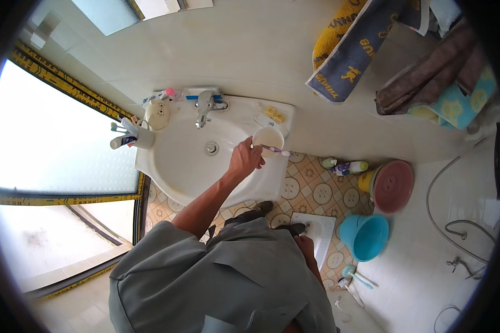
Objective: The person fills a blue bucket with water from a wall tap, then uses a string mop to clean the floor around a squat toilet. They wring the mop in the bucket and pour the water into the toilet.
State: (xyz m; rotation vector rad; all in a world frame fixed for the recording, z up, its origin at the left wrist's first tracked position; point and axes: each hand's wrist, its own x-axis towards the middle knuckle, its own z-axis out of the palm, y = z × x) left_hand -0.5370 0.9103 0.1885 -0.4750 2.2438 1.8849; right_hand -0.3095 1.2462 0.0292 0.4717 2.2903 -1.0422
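Observation:
My left hand (247,158) reaches over the right side of the white washbasin (183,166) and grips a white cup (268,136) at its near left side. A purple-and-white toothbrush (276,150) lies across the cup's near edge, its handle end close to my fingers. Low beside my body hangs my right hand (305,245), partly covered by the grey shirt; its fingers cannot be made out. Behind the basin's drain (211,148) stands a chrome faucet (205,109).
A holder with toothbrushes (143,137) stands at the basin's left edge, near a cat-shaped container (157,114). Yellow soap (275,114) lies at the back right. On the right are bottles (350,167), a pink basin (393,186), a blue bucket (368,239) and a squat toilet (325,233). Towels (346,79) hang above.

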